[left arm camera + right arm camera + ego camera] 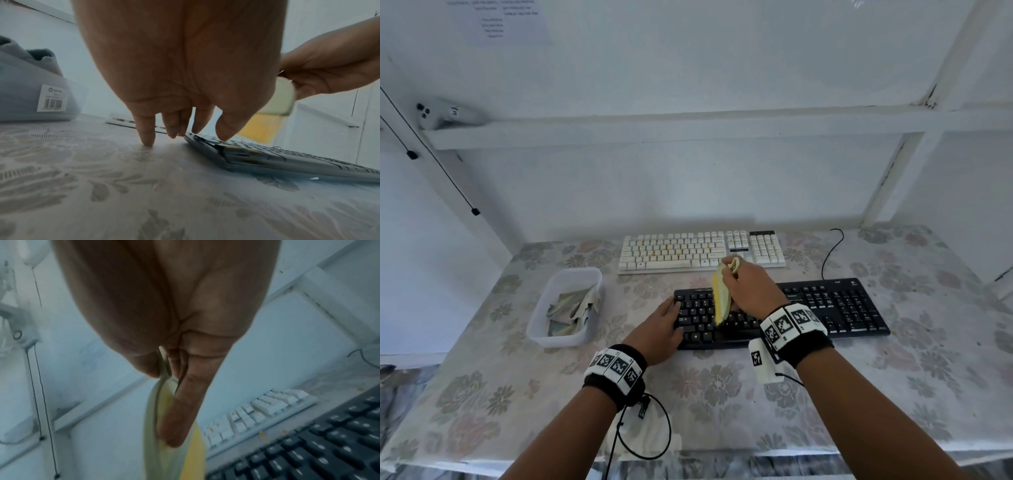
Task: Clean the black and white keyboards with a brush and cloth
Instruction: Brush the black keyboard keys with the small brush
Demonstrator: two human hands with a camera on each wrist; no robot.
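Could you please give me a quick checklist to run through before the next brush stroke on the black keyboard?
1. Brush held firmly: ok; the right hand grips its pale handle.
2. Bristles on the keys: ok; the yellow bristles meet the black keyboard left of its middle.
3. Keyboard steadied: ok; the left hand rests on its left end, fingers straight.
4. Keyboard flat on the table: cannot tell; the left wrist view is too skewed to judge.
5. Cloth ready: ok; it lies in the plastic tub left of the keyboard.
6. White keyboard cleaned: not ok; orange specks show between its keys.
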